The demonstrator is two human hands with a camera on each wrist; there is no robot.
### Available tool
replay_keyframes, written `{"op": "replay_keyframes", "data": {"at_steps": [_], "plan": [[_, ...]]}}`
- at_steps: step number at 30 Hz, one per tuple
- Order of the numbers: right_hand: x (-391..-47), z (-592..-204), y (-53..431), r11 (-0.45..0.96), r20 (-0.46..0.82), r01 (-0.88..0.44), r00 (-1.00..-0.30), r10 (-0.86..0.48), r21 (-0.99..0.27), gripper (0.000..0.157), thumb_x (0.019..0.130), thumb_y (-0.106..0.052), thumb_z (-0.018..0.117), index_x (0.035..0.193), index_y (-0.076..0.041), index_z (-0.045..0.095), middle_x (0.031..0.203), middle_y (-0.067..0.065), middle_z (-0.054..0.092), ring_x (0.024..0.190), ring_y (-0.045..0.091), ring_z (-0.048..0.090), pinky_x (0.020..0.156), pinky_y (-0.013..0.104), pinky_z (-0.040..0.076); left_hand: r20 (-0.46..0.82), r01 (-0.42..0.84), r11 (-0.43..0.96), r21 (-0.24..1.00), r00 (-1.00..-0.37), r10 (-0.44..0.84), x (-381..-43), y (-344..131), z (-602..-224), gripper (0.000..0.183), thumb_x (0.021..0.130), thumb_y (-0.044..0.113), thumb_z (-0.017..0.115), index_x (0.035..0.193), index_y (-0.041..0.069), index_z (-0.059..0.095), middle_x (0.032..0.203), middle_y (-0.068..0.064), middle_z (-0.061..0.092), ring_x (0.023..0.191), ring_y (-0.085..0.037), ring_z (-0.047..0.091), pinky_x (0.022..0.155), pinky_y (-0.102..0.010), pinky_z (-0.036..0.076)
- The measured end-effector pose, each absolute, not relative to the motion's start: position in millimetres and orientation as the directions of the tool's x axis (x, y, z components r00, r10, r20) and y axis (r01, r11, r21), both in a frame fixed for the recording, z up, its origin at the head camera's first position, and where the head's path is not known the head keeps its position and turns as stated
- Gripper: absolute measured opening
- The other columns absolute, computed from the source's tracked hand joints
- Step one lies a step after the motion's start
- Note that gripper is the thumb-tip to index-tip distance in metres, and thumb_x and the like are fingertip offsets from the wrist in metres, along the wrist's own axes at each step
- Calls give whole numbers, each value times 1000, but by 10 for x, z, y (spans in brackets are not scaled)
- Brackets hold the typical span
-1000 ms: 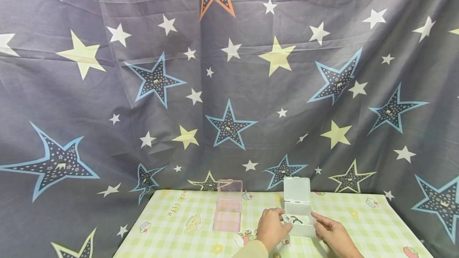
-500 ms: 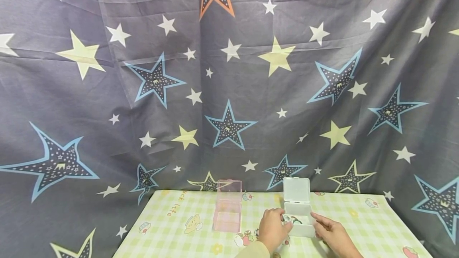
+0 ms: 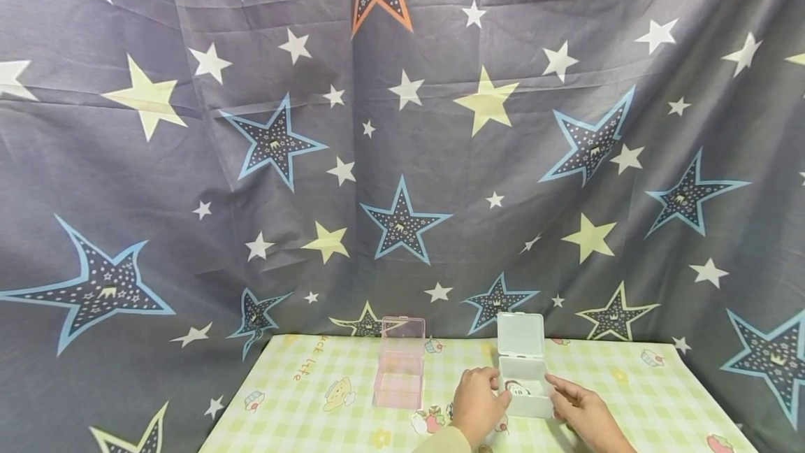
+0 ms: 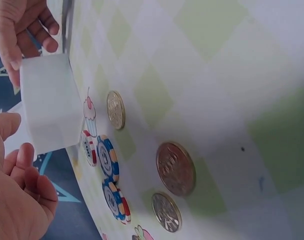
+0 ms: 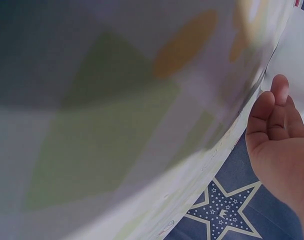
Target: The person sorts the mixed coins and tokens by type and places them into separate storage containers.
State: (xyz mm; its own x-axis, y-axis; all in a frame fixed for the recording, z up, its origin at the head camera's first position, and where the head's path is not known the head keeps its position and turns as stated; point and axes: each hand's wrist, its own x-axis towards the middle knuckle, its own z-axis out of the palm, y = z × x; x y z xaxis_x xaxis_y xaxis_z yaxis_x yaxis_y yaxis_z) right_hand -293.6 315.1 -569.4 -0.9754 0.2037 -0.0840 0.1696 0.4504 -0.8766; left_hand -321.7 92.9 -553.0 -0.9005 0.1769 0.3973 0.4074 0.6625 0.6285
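Note:
A white lidded box [image 3: 528, 407] stands on the table with its lid raised. Inside lies at least one poker chip [image 3: 517, 388], white with dark and red marks. My left hand [image 3: 479, 397] is at the box's left side, fingertips by the rim, with nothing seen between its loosely bent fingers. On the opposite side, the fingers of my right hand [image 3: 583, 411] touch the box wall. The left wrist view shows a red-and-white poker chip [image 4: 88, 148] and blue poker chips [image 4: 108, 157] on the cloth, near a gold coin [image 4: 116, 110], a copper-coloured coin [image 4: 175, 168] and a silvery coin [image 4: 166, 212].
Left of the white box stands a clear pink box [image 3: 399, 398], lid raised. A green checked cloth [image 3: 283, 397] with printed cartoons covers the table. Behind it hangs a dark curtain [image 3: 428, 152] with stars.
The poker chip that my left fingers pinched at the rim is out of them and now lies in the white box. Both hands stay almost in place.

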Motion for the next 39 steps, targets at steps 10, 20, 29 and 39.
{"op": "replay_keyframes", "data": {"at_steps": [10,20,29,39], "plan": [[-2931,-5713,3169,449,-64,148,-978,198,-881,50,107,-23,63,151,1,57,119,21,78,85,20,74,70,34,61,373,434,607,666,-898,233,-3193,649,-5560,35,83,24,88,114,8,80,82,9,68,83,-3,55,78,-27,54],[-2941,-5731,3188,441,-78,152,-980,183,-884,54,107,-28,64,151,2,55,124,26,76,90,24,77,76,40,64,303,429,571,700,-902,307,-3142,255,-5641,36,88,25,85,118,6,78,88,10,68,88,-6,56,80,-29,54],[-2931,-5684,3184,425,-70,142,-981,180,-894,51,108,-26,63,152,0,56,125,24,76,91,22,76,77,38,63,287,396,606,690,-918,272,-3163,-100,-5719,39,86,23,85,120,4,76,91,6,66,88,-10,54,81,-30,53],[-2927,-5696,3170,402,-73,136,-983,170,-905,51,109,-23,62,153,2,54,132,29,72,92,23,77,78,38,64,255,383,638,668,-923,288,-3191,-146,-5790,44,84,23,85,122,5,75,101,1,72,96,-17,62,87,-36,57]]}}
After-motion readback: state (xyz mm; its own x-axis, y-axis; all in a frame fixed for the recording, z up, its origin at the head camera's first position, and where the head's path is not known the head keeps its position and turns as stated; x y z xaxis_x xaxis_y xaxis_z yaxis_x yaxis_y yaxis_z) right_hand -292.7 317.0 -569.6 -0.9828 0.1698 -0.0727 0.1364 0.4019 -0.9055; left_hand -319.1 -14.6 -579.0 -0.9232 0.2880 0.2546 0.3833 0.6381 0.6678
